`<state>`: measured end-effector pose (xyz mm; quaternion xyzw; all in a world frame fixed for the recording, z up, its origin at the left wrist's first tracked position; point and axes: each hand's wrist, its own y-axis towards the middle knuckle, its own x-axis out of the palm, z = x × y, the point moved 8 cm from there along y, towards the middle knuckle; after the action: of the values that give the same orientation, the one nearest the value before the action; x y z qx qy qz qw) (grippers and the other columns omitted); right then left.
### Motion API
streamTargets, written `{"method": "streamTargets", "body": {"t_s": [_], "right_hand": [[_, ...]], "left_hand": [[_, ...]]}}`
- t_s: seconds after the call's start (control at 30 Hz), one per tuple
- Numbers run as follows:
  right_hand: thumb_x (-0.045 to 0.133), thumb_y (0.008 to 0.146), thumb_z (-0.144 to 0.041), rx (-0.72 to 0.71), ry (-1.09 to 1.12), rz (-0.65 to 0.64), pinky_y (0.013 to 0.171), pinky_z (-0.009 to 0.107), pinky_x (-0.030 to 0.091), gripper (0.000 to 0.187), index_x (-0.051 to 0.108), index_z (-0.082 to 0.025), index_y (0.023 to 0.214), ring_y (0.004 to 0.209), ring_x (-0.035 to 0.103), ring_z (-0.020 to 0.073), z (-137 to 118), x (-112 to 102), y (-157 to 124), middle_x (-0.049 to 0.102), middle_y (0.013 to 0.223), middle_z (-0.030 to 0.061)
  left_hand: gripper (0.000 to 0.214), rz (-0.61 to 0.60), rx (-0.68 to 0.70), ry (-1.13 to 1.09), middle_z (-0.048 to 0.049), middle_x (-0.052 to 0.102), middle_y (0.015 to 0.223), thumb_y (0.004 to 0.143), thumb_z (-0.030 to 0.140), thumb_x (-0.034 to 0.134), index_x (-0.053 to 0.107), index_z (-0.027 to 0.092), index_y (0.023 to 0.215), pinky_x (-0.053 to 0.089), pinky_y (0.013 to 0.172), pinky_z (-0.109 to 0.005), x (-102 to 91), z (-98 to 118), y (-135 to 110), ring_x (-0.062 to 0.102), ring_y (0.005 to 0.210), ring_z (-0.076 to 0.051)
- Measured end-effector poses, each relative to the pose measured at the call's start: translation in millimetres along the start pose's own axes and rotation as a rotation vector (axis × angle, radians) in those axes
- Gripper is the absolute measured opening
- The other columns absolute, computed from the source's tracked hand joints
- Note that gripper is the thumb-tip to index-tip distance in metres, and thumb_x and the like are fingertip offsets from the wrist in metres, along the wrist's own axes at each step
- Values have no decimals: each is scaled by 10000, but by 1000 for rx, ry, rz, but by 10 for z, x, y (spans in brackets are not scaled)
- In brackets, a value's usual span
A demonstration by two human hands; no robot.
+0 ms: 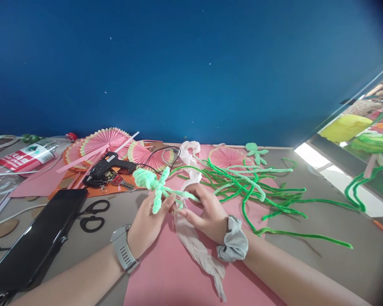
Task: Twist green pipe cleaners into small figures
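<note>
L hand (147, 223) & R hand (207, 214) together, fingers pinched shut.

Grey table (322, 221), pink paper sheet (166, 272), green pipe cleaners (252, 187), scissors (94, 214), glue gun (110, 165), black case (41, 242)

Pale green pipe-cleaner figure (156, 189), pinched, raised above pink sheet (166, 263).

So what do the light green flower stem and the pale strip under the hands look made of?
Flower stem: fuzzy chenille pipe cleaner, by its bristly pile and bent shape; the left hand pinches it. Pale strip: thin, sheer, limp fabric, perhaps stocking; it wrinkles.
</note>
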<state>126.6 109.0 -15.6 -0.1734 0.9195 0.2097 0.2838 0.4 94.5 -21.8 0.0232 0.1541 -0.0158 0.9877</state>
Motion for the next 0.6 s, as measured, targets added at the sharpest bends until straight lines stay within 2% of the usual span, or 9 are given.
{"method": "streamTargets", "body": {"t_s": [0.17, 0.3, 0.43, 0.6], "right_hand": [[549, 781, -394, -59, 9, -78, 506, 206, 366, 237, 499, -178, 864, 565, 439, 95, -37, 61, -1, 526, 691, -11], [476, 835, -386, -77, -12, -133, 516, 216, 370, 206, 492, -182, 857, 572, 474, 108, -38, 104, -20, 555, 697, 2], [373, 879, -383, -105, -164, -198, 496, 235, 345, 207, 444, -191, 854, 544, 486, 135, -61, 168, -47, 548, 662, 4], [340, 890, -306, -127, -367, -154, 504, 250, 328, 135, 412, -193, 871, 559, 519, 167, -103, 203, -66, 571, 676, 29]], "left_hand": [[259, 9, 8, 25, 16, 576, 652, 834, 348, 471, 530, 196, 632, 370, 718, -244, 5, -27, 3, 512, 688, -149], [250, -9, 15, 29, 6, 596, 698, 842, 331, 456, 555, 196, 657, 376, 771, -257, 26, -44, -2, 528, 751, -162], [170, -15, 45, 53, 8, 626, 764, 833, 287, 481, 613, 205, 764, 376, 771, -247, 28, -15, -6, 541, 766, -161], [145, 10, 26, 46, 9, 651, 794, 819, 260, 508, 643, 209, 840, 382, 764, -232, 12, -40, -4, 550, 756, -155]]}}
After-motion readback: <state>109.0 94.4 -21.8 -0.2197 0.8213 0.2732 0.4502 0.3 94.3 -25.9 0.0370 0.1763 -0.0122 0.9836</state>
